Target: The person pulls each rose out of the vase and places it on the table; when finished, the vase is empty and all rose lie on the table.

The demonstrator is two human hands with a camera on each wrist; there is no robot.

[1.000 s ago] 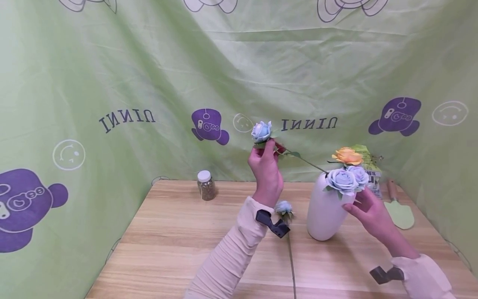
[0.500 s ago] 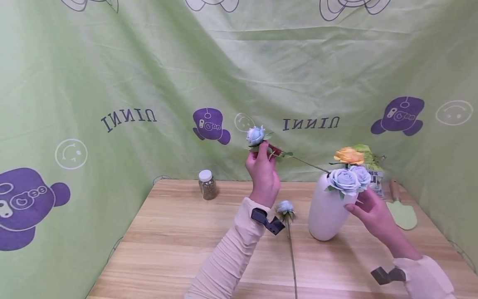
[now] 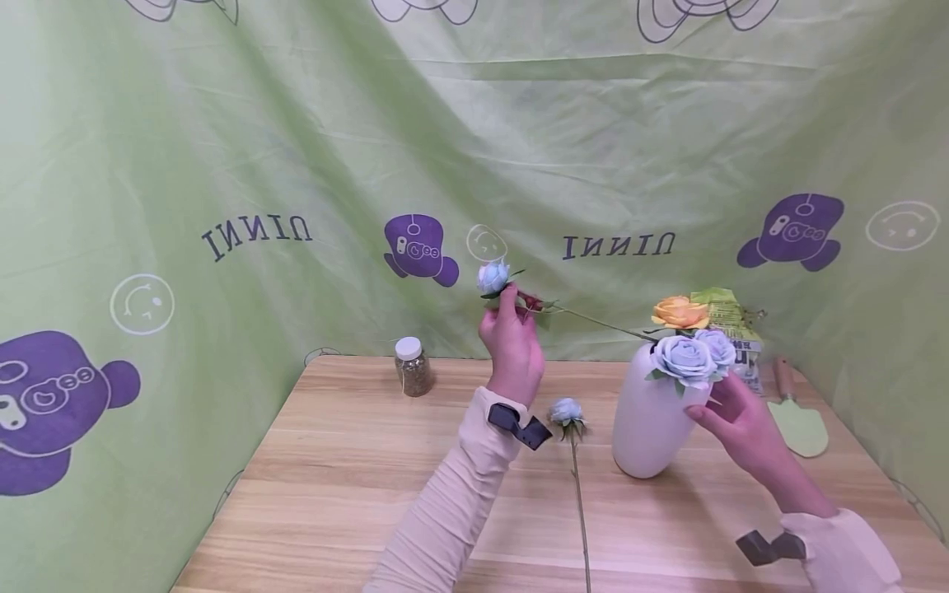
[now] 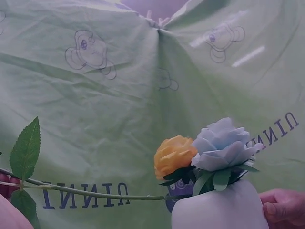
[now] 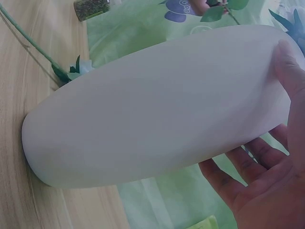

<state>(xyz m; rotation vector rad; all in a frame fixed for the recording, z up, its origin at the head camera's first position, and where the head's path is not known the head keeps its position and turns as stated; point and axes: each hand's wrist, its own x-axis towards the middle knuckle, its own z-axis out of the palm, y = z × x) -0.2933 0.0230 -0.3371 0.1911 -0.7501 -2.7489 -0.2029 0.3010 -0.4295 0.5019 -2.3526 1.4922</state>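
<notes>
My left hand (image 3: 513, 350) pinches the stem of a light blue rose (image 3: 493, 277) just below its bloom. This stem slants across into the mouth of a white vase (image 3: 647, 420); in the left wrist view the green stem (image 4: 105, 194) and its leaves run to the vase rim. With my right hand (image 3: 745, 428) I hold the vase near its top, the thumb on one side and the fingers round the other in the right wrist view. The vase carries an orange rose (image 3: 680, 312) and pale blue roses (image 3: 684, 360). It stands upright on the table.
Another blue rose (image 3: 567, 412) lies on the wooden table (image 3: 334, 486), its stem towards me. A white-capped jar (image 3: 412, 371) stands at the back left. Behind the vase is a green bag (image 3: 719, 309), with a pale green trowel (image 3: 799, 427) to the right.
My left hand has moved left and a little down with the rose, so its stem lies flatter. The orange rose has shifted slightly left. My right hand stays on the vase.
</notes>
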